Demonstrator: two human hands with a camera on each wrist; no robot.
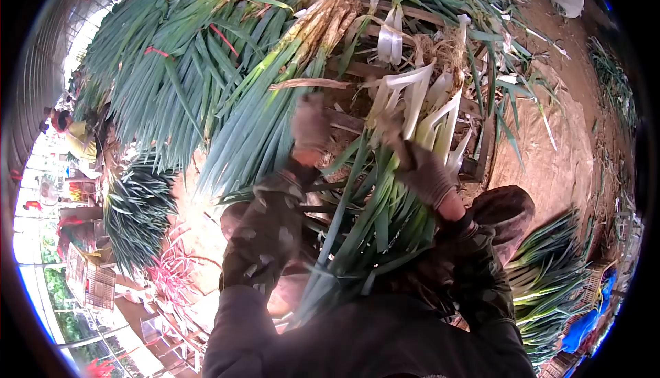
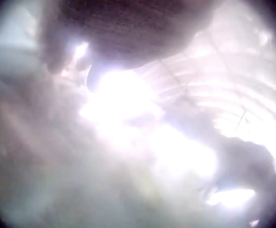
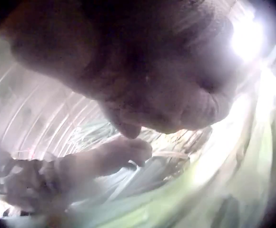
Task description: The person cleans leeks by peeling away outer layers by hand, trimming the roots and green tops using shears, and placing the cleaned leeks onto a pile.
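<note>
Both hands wear brownish-grey knit gloves. In the head view my left hand (image 1: 311, 127) is blurred, bent inward beside a heap of long green onions (image 1: 240, 137). A dry brown strip (image 1: 309, 83) lies just beyond its fingers; I cannot tell whether the hand holds anything. My right hand (image 1: 425, 175) is over loose green onions (image 1: 385, 206) whose leaves trail toward the lap. Its curled fingers grip a blurred brown strip-like thing (image 1: 394, 134). The right wrist view shows that hand's bent fingers (image 3: 202, 109) close above pale stalks (image 3: 214, 173). Glare washes out the left wrist view.
Wooden slats (image 1: 357, 68) lie under white stalks ahead. Bundles with red ties (image 1: 157, 51) are heaped at left. More green onions (image 1: 550, 288) lie at lower right, near a blue sheet (image 1: 584, 323). A person in yellow (image 1: 82, 141) is at far left, above a wicker basket (image 1: 89, 278).
</note>
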